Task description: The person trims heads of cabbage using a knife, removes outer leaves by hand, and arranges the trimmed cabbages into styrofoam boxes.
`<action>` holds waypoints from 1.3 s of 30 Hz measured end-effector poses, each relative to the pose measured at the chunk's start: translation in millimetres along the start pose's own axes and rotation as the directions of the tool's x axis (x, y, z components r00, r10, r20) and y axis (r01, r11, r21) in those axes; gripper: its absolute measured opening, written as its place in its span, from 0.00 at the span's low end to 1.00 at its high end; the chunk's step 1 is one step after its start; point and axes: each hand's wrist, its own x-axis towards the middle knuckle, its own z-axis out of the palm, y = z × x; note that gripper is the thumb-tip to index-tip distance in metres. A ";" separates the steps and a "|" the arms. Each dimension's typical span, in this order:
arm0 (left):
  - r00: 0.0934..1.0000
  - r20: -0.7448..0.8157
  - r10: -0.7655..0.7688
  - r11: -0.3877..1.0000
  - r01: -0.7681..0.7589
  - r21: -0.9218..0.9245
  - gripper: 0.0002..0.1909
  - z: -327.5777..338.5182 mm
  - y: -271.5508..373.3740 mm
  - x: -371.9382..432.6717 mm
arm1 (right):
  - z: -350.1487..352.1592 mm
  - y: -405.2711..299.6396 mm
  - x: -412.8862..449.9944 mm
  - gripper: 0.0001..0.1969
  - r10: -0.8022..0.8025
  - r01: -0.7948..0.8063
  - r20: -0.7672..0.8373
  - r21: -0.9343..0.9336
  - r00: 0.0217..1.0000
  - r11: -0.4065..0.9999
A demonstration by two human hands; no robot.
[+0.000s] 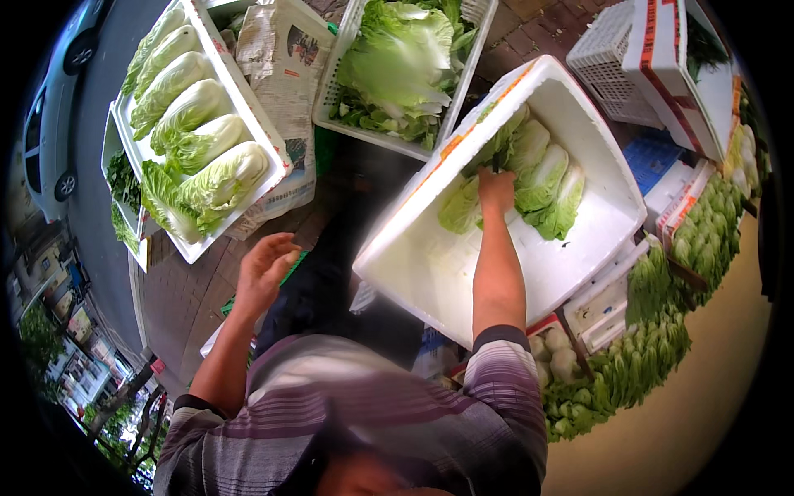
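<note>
My right hand (497, 191) reaches into a large white foam box (422, 279) and is closed around a narrow dark object (495, 162), whose kind I cannot tell. Several napa cabbages (541, 177) lie side by side at the box's far end, and another napa cabbage (459, 208) is just left of that hand. Empty and with fingers parted, my left hand (267, 266) hovers over the pavement, below the white foam tray (273, 146). Several pale napa cabbages (192, 108) lie in a row in that tray, with a leafier one at its near end.
Loose cabbage leaves (397, 56) fill a white plastic crate (372, 137) ahead. Between tray and crate is a paper-covered container (279, 80). At the right stand a taped foam box (667, 74), a blue crate (651, 162) and stacked leafy greens (707, 232). A car (53, 124) is on the road.
</note>
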 end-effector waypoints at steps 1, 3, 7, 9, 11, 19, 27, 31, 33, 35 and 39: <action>0.999 0.030 -0.032 0.999 0.032 0.004 0.19 5.0 -3.8 2.8 | -1.1 -0.3 -1.0 0.36 -0.002 0.002 0.003 0.001 1.000 1.000; 0.994 0.090 -0.060 0.998 0.061 -0.012 0.21 15.1 -3.0 8.1 | -8.0 3.4 -6.2 0.34 0.019 -0.019 0.027 0.013 0.999 1.000; 0.978 0.196 -0.074 0.993 0.090 -0.072 0.22 37.9 2.6 18.6 | -10.5 30.3 -33.3 0.34 -0.067 0.069 -0.026 0.091 0.997 0.993; 0.957 0.284 -0.063 0.991 0.094 -0.096 0.20 53.0 1.8 24.2 | -13.7 53.4 -58.6 0.35 -0.123 0.129 -0.065 0.096 0.990 0.987; 0.937 0.343 -0.060 0.995 0.085 -0.060 0.20 69.5 -1.4 28.2 | -14.2 82.2 -88.8 0.36 -0.157 0.174 -0.099 0.186 0.983 0.967; 0.745 0.605 -0.282 0.959 0.202 0.198 0.31 144.9 -6.7 34.5 | -77.4 90.0 -203.3 0.34 -0.094 0.343 -0.358 0.733 0.929 0.587; 0.414 0.848 -0.330 0.598 0.787 -0.151 0.39 223.6 34.1 13.6 | -109.0 83.9 -278.8 0.35 -0.179 0.497 -0.474 0.722 0.862 0.482; 0.590 0.767 -0.253 0.651 0.690 -0.317 0.27 243.5 51.0 -1.9 | -109.9 89.0 -290.2 0.36 -0.254 0.581 -0.547 0.584 0.798 0.568; 0.579 0.784 -0.224 0.621 0.704 -0.343 0.24 248.8 50.5 -0.1 | -116.7 92.3 -291.2 0.37 -0.297 0.600 -0.545 0.545 0.784 0.586; 0.581 0.777 -0.243 0.579 0.730 -0.365 0.23 247.5 60.6 -3.8 | -137.5 96.2 -300.1 0.32 -0.333 0.613 -0.557 0.449 0.761 0.650; 0.581 0.791 -0.190 0.574 0.719 -0.391 0.23 240.1 79.8 -7.3 | -159.9 95.5 -312.5 0.28 -0.411 0.580 -0.487 0.267 0.770 0.770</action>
